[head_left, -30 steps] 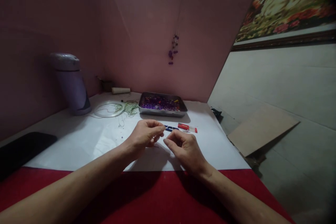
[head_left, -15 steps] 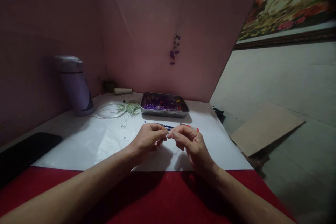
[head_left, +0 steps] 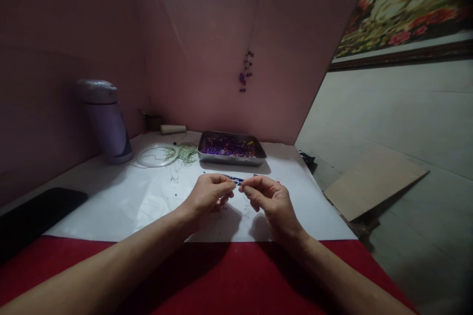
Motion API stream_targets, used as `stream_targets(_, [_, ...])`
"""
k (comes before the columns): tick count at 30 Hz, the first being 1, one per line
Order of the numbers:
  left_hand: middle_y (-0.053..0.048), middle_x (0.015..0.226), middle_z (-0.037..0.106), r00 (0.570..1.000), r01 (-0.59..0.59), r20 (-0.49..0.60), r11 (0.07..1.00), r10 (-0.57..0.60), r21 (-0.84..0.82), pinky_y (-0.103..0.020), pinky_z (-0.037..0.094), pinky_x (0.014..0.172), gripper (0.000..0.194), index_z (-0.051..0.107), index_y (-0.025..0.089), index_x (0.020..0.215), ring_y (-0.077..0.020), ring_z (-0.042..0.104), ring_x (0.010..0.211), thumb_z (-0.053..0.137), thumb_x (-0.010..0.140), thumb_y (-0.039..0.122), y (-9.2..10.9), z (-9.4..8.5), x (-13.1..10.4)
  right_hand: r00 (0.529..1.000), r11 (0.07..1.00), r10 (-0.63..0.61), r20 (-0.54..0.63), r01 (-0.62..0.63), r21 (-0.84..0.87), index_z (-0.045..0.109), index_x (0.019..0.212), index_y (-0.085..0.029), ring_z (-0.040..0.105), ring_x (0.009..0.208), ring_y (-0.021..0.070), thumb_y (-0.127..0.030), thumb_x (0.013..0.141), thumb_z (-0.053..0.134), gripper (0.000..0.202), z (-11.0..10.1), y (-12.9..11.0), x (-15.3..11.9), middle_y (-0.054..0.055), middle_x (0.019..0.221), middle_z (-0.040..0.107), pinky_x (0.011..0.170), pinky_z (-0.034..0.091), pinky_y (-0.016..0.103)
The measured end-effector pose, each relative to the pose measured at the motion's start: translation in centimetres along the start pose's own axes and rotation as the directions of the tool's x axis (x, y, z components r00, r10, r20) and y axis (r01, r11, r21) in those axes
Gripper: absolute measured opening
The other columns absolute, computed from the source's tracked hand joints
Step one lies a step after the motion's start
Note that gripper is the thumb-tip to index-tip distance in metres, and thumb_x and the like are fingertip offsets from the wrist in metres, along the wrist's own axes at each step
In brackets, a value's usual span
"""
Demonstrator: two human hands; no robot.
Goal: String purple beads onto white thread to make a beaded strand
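Note:
Both hands meet over the white sheet (head_left: 155, 216), fingertips a small gap apart. My left hand (head_left: 209, 194) is closed in a pinch, and what lies between its thumb and forefinger is too small to name. Opposite it, my right hand (head_left: 273, 202) also pinches; any thread or bead there cannot be made out. Just behind the fingertips lies a slim dark blue object (head_left: 236, 180), partly hidden. Farther back stands a metal tray (head_left: 232, 159) holding many purple beads (head_left: 225, 148) with a few red and yellow bits.
Left of the tray lie tangled green thread (head_left: 186, 152), a clear ring-shaped coil (head_left: 157, 155) and a pale roll (head_left: 173, 129). A purple bottle (head_left: 109, 128) stands at the left, near a black flat object (head_left: 44, 206). Strung beads (head_left: 246, 71) hang on the pink panel (head_left: 199, 59).
My right fingertips have moved slightly right, widening the gap to my left hand. More of the blue object shows behind them. My left hand stays nearly still.

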State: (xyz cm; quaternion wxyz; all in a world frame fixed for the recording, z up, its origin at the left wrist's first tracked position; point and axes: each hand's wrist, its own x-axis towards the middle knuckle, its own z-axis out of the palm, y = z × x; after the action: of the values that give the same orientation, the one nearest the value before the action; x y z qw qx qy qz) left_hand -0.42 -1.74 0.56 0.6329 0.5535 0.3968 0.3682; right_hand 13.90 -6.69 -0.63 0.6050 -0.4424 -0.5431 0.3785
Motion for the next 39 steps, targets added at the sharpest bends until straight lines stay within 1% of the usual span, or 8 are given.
stream_targets(6, [0.004, 0.045, 0.046, 1.000, -0.012, 0.014, 1.000, 0.012, -0.004, -0.018, 0.014, 0.036, 0.020, 0.054, 0.014, 0.059, -0.0027, 0.029, 0.035, 0.066, 0.066, 0.029, -0.09, 0.10, 0.01, 0.997, 0.997, 0.076, -0.018, -0.076, 0.012, 0.056, 0.077, -0.017, 0.052, 0.055, 0.0116, -0.027, 0.070, 0.064, 0.014, 0.17, -0.16, -0.09, 0.003, 0.066, 0.065, 0.043, 0.035, 0.021])
stream_targets(15, [0.002, 0.051, 0.052, 0.991, -0.132, 0.049, 0.986, 0.127, 0.104, -0.018, 0.021, 0.037, 0.017, 0.058, 0.013, 0.065, -0.0044, 0.033, 0.039, 0.062, 0.068, 0.029, -0.26, 0.19, -0.07, 0.989, 0.986, 0.142, 0.041, -0.145, 0.078, 0.046, 0.079, -0.018, 0.053, 0.052, 0.0114, -0.024, 0.067, 0.066, 0.025, 0.36, 0.18, -0.01, 0.001, 0.063, 0.063, 0.040, 0.035, 0.019])
stream_targets(20, [0.003, 0.051, 0.052, 0.980, -0.199, 0.059, 0.953, 0.190, 0.231, -0.019, 0.025, 0.039, 0.015, 0.061, 0.014, 0.066, -0.0056, 0.034, 0.040, 0.061, 0.068, 0.028, -0.19, 0.30, -0.10, 0.981, 0.974, 0.192, -0.001, -0.190, 0.123, 0.047, 0.085, -0.017, 0.054, 0.050, 0.0118, -0.027, 0.064, 0.070, 0.033, 0.06, 0.61, 0.26, 0.002, 0.063, 0.064, 0.038, 0.036, 0.019])
stream_targets(23, [0.000, 0.057, 0.058, 0.936, -0.351, 0.121, 0.871, 0.330, 0.344, -0.019, 0.033, 0.046, 0.013, 0.065, 0.015, 0.068, -0.0084, 0.043, 0.048, 0.057, 0.072, 0.025, -0.27, 0.15, 0.05, 0.975, 0.965, 0.221, -0.003, -0.219, 0.147, 0.052, 0.091, -0.015, 0.055, 0.051, 0.0120, -0.028, 0.062, 0.073, 0.038, -0.10, 0.62, 0.40, 0.002, 0.064, 0.064, 0.037, 0.036, 0.019])
stream_targets(26, [-0.002, 0.066, 0.063, 0.854, -0.515, 0.197, 0.729, 0.481, 0.452, -0.021, 0.038, 0.057, 0.015, 0.066, 0.015, 0.071, -0.0116, 0.052, 0.060, 0.053, 0.076, 0.022, -0.35, -0.15, 0.15, 0.974, 0.965, 0.224, 0.034, -0.227, 0.132, 0.056, 0.095, -0.013, 0.054, 0.051, 0.0114, -0.029, 0.062, 0.073, 0.040, -0.13, 0.36, 0.43, 0.001, 0.063, 0.063, 0.039, 0.036, 0.020])
stream_targets(29, [-0.002, 0.067, 0.062, 0.773, -0.617, 0.270, 0.578, 0.574, 0.534, -0.021, 0.037, 0.059, 0.017, 0.065, 0.016, 0.070, -0.0112, 0.051, 0.062, 0.051, 0.079, 0.019, -0.34, -0.40, 0.17, 0.975, 0.971, 0.205, 0.082, -0.213, 0.112, 0.059, 0.094, -0.012, 0.052, 0.051, 0.0100, -0.028, 0.064, 0.071, 0.036, -0.09, 0.03, 0.40, 0.001, 0.062, 0.062, 0.042, 0.037, 0.020])
stream_targets(31, [-0.001, 0.066, 0.060, 0.741, -0.648, 0.305, 0.517, 0.598, 0.559, -0.020, 0.036, 0.057, 0.019, 0.065, 0.016, 0.068, -0.0106, 0.050, 0.061, 0.050, 0.079, 0.016, -0.30, -0.48, 0.17, 0.978, 0.976, 0.183, 0.098, -0.192, 0.100, 0.061, 0.090, -0.013, 0.052, 0.050, 0.0095, -0.027, 0.065, 0.070, 0.030, -0.09, -0.09, 0.40, 0.001, 0.061, 0.062, 0.043, 0.038, 0.020])
stream_targets(39, [-0.002, 0.065, 0.061, 0.736, -0.646, 0.313, 0.484, 0.600, 0.590, -0.021, 0.035, 0.056, 0.020, 0.065, 0.016, 0.068, -0.0107, 0.049, 0.059, 0.049, 0.080, 0.016, -0.24, -0.63, 0.32, 0.984, 0.982, 0.154, 0.087, -0.162, 0.092, 0.064, 0.084, -0.012, 0.055, 0.053, 0.0101, -0.030, 0.069, 0.069, 0.023, -0.18, -0.21, 0.55, 0.003, 0.064, 0.063, 0.045, 0.042, 0.021])
